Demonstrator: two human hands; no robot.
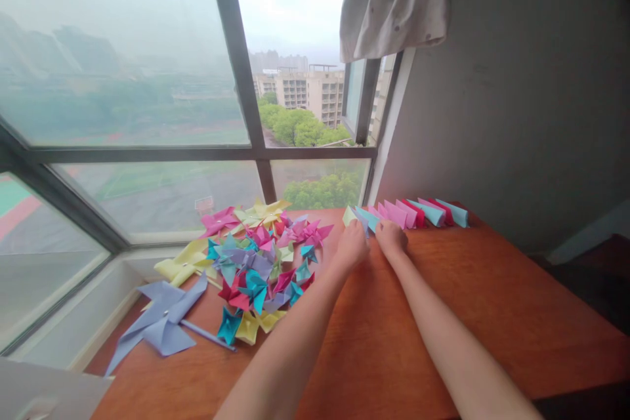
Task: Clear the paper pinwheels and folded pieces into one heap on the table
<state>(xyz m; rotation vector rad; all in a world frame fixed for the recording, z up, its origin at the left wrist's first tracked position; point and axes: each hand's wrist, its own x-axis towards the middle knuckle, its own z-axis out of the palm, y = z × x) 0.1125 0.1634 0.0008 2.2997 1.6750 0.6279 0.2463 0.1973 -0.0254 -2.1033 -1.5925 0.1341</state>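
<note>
A row of folded paper pieces in pink, red, light blue and other colours stands on edge at the far side of the table. At the row's left end, my left hand is closed at the near edge of a pale green folded paper. Just to its right, my right hand has its fingers curled against a light blue folded paper. The backs of both hands partly cover the fingertips and the near ends of these papers.
Left of my arms lies a pile of small folded paper pieces in many colours. Beside it are a lavender paper pinwheel on a stick and a yellow pinwheel. Windows border the wooden table; a wall rises at the right.
</note>
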